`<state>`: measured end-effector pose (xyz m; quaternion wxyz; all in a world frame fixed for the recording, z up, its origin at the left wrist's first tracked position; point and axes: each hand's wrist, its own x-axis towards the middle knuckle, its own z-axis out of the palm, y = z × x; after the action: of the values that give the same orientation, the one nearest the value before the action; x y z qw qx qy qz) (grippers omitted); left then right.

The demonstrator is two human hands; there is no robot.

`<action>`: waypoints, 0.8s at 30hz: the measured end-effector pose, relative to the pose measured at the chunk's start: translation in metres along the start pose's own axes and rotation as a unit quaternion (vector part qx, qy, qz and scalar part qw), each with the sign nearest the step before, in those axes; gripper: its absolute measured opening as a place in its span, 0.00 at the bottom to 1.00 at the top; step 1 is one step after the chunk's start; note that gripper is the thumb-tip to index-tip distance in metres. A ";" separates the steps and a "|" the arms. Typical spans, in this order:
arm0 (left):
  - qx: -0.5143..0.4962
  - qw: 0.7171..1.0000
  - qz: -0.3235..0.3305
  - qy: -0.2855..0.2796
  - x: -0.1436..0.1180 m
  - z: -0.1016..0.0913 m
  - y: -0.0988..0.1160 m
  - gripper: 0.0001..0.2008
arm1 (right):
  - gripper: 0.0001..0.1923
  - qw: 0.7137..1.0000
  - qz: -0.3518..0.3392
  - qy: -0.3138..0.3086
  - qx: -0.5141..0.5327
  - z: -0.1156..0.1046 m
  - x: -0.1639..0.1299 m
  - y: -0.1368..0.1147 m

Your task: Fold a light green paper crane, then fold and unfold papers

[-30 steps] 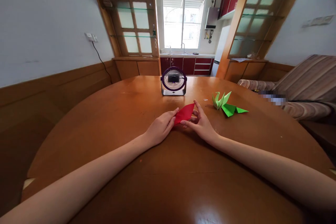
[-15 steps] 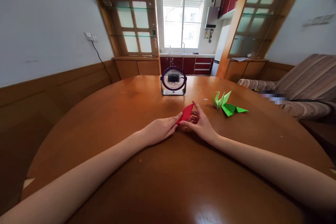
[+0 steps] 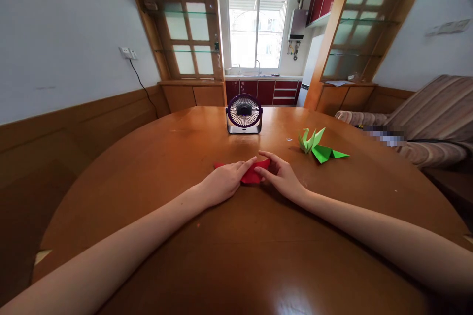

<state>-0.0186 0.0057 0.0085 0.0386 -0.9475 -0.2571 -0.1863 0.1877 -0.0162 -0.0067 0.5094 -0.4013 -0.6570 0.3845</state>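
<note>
A piece of red folded paper [image 3: 253,176] lies on the brown wooden table [image 3: 236,241] in the middle of the head view. My left hand [image 3: 227,180] rests over its left part, fingers stretched along it and holding it down. A red tip shows behind that hand; the paper beneath is hidden. My right hand [image 3: 283,175] grips the right end, with thumb on the near face and curved index finger at the far edge. To the right sit a light green origami crane [image 3: 310,141] and a brighter green folded paper [image 3: 323,154].
A small dark purple fan [image 3: 244,112] stands on the table beyond my hands. A striped sofa [image 3: 436,113] is at the right. Behind the table are wooden cabinets [image 3: 192,94] and a kitchen with a window [image 3: 257,32].
The red paper has come down from a raised, tilted position to lie flat, with its tip now showing left of my left hand. My right index finger has lowered and bent inward.
</note>
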 end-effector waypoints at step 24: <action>0.074 0.986 -0.110 0.100 0.000 -0.003 -0.002 0.15 | 0.19 0.987 0.076 -0.084 0.110 -0.001 0.000 -0.010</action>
<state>-0.0209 0.0067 0.0115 0.1131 -0.8846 -0.3677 -0.2635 0.1869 -0.0200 0.0027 0.4630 -0.3575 -0.6186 0.5246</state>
